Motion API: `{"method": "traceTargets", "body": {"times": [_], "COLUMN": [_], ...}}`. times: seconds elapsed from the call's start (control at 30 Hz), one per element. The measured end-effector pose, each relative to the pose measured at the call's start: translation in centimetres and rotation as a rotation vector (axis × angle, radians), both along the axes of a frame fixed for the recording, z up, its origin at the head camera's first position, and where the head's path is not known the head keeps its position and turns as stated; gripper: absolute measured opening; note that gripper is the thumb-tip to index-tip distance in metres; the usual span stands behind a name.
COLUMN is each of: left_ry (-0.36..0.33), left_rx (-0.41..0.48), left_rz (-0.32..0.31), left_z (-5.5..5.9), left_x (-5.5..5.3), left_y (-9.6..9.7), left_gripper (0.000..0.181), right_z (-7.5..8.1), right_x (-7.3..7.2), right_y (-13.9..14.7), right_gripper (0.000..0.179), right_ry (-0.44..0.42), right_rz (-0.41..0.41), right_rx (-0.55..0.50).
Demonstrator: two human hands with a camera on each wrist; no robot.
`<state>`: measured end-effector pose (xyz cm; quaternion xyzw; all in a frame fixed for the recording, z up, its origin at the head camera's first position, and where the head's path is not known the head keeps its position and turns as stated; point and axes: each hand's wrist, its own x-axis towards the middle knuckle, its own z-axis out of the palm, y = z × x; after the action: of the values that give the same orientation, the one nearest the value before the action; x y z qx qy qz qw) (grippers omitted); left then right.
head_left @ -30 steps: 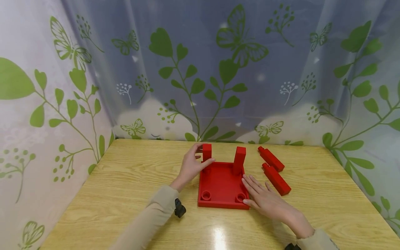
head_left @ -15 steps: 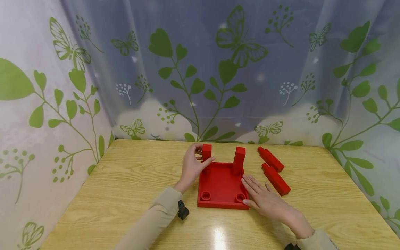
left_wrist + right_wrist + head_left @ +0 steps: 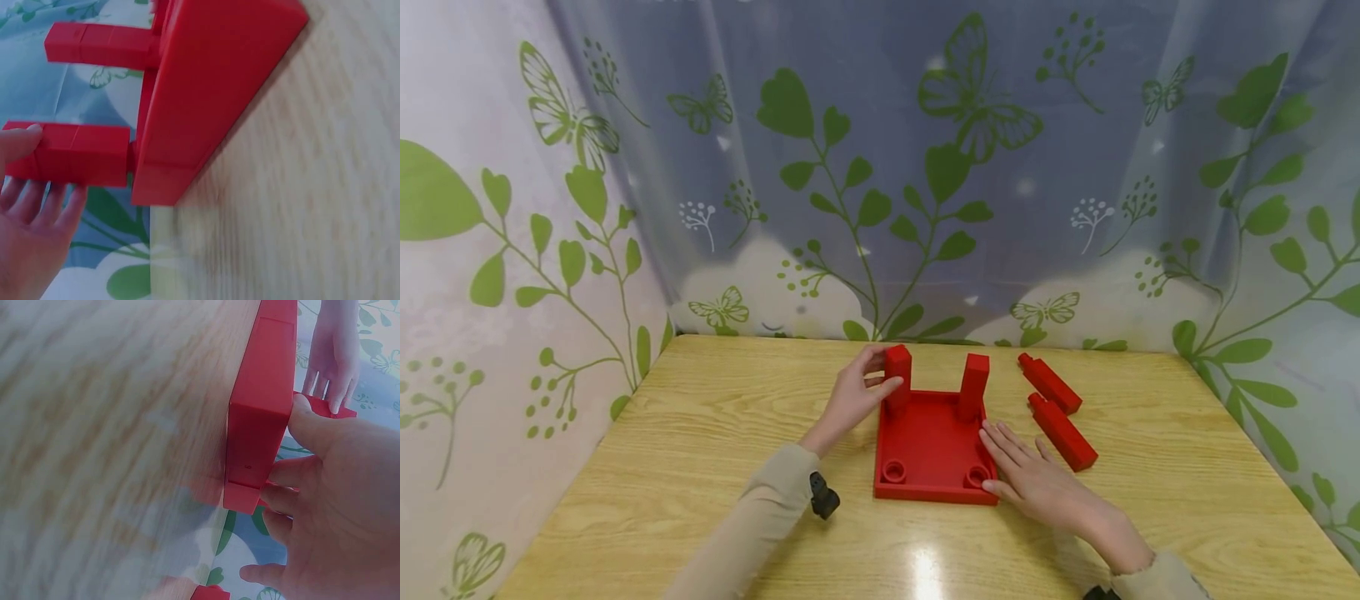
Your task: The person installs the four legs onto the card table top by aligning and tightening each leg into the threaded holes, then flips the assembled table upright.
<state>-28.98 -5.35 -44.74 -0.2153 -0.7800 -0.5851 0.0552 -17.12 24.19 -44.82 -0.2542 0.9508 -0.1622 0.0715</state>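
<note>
A square red tray-like tabletop (image 3: 931, 437) lies with its raised rim up on the wooden table. Two red square legs stand at its far corners. My left hand (image 3: 848, 402) pinches the far-left leg (image 3: 898, 373) between thumb and fingers; in the left wrist view a narrow neck shows where this leg (image 3: 94, 154) meets the tabletop. The far-right leg (image 3: 974, 383) stands upright, untouched. My right hand (image 3: 1041, 490) rests along the tabletop's right rim, fingers extended, thumb at the near-right corner. Round sockets show at the near-left (image 3: 894, 472) and near-right (image 3: 976, 476) corners.
Two loose red legs, a farther one (image 3: 1051, 383) and a nearer one (image 3: 1067, 435), lie on the wooden table (image 3: 737, 400) to the right, each with a narrow round end. A patterned curtain (image 3: 880, 167) hangs behind the table and along both sides.
The far-left leg has turned about its upright axis, now showing an edge toward the head view. My left thumb and wrist have shifted slightly left. The right hand and tabletop stay put.
</note>
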Motion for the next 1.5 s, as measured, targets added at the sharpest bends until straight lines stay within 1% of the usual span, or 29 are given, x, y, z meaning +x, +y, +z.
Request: {"method": "traceTargets", "body": {"times": [0.07, 0.2, 0.27, 0.33, 0.4, 0.47, 0.53, 0.6, 0.67, 0.73, 0.83, 0.93, 1.1, 1.23, 1.4, 1.5], "left_ry": [-0.008, -0.014, -0.019, -0.026, -0.038, -0.041, -0.044, -0.039, -0.022, 0.003, 0.034, 0.053, 0.053, 0.041, 0.040, 0.022], "left_rx": [0.008, -0.005, -0.025, -0.037, -0.038, -0.043, -0.048, -0.048, -0.036, -0.018, -0.010, -0.012, -0.018, -0.007, -0.017, -0.019], "left_rz": [-0.056, -0.169, -0.201, -0.213, -0.207, -0.171, -0.109, -0.031, 0.044, 0.105, 0.167, 0.195, 0.205, 0.172, 0.080, -0.007], "left_z": [0.2, 0.4, 0.4, 0.4, 0.3, 0.4, 0.3, 0.3, 0.2, 0.0, -0.2, -0.4, -0.4, -0.4, -0.3, -0.3], "left_x": [-0.1, -0.3, -0.4, -0.5, -0.5, -0.3, -0.1, 0.2, 0.5, 0.7, 0.8, 0.9, 1.0, 1.0, 0.7, 0.4], "left_y": [-0.3, -0.7, -0.9, -1.0, -0.9, -0.7, -0.4, 0.0, 0.4, 0.7, 1.2, 1.4, 1.6, 1.4, 0.8, 0.2], "left_gripper": [0.050, 0.054, 0.057, 0.058, 0.060, 0.061, 0.064, 0.066, 0.066, 0.064, 0.061, 0.059, 0.055, 0.053, 0.052, 0.053], "right_z": [0.0, 0.2, 0.2, 0.3, 0.3, 0.3, 0.2, 0.2, 0.2, 0.3, 0.3, 0.2, 0.0, 0.1, 0.1, 0.0], "right_x": [0.0, 0.1, 0.1, 0.1, 0.1, 0.1, 0.1, 0.1, 0.1, 0.1, 0.2, 0.1, 0.0, 0.0, 0.0, 0.0], "right_y": [0.0, -0.1, -0.1, -0.2, -0.2, -0.2, -0.2, -0.2, -0.1, -0.1, -0.1, -0.1, 0.0, 0.0, 0.0, 0.0], "right_gripper": [0.075, 0.075, 0.075, 0.076, 0.076, 0.075, 0.075, 0.075, 0.075, 0.075, 0.075, 0.075, 0.075, 0.075, 0.075, 0.075], "right_ry": [-0.003, -0.007, -0.008, -0.007, -0.012, -0.006, -0.007, -0.007, -0.005, -0.012, -0.013, -0.005, 0.006, 0.002, 0.001, 0.000], "right_rz": [-0.003, -0.005, -0.002, 0.002, -0.002, 0.001, -0.003, -0.005, 0.000, -0.002, 0.002, 0.001, 0.003, 0.000, -0.002, -0.003], "right_rx": [0.004, 0.005, 0.000, -0.005, -0.003, -0.001, 0.004, 0.007, 0.003, -0.003, -0.007, -0.003, 0.004, 0.009, 0.015, 0.013]}}
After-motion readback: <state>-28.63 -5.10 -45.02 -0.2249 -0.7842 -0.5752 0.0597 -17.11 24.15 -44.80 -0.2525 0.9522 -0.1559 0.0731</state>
